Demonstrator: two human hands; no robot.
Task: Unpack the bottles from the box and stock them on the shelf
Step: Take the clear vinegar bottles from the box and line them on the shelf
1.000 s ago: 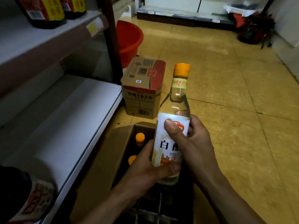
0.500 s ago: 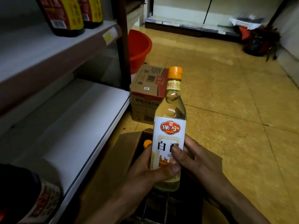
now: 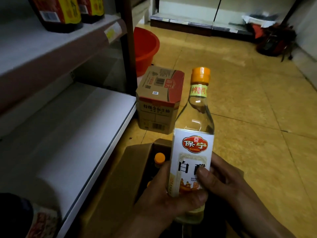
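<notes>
A clear vinegar bottle (image 3: 193,134) with an orange cap and a white label stands upright in both hands above the open cardboard box (image 3: 135,155). My left hand (image 3: 161,201) wraps its lower part from the left, thumb across the bottom of the label. My right hand (image 3: 221,182) grips it from the right, thumb on the label. Inside the box another orange-capped bottle (image 3: 159,158) shows; the rest of the box is hidden by my hands. The white lower shelf (image 3: 68,138) lies to the left.
A sealed carton (image 3: 159,102) stands on the tiled floor past the open box, with a red basin (image 3: 145,48) behind it. Dark bottles (image 3: 58,12) sit on the upper shelf, another dark bottle (image 3: 25,219) at the lower shelf's near end. Bags (image 3: 274,40) lie far right.
My right hand has slid down from the middle of the label to its lower part, so the red logo now shows. The bottle stays upright in both hands.
</notes>
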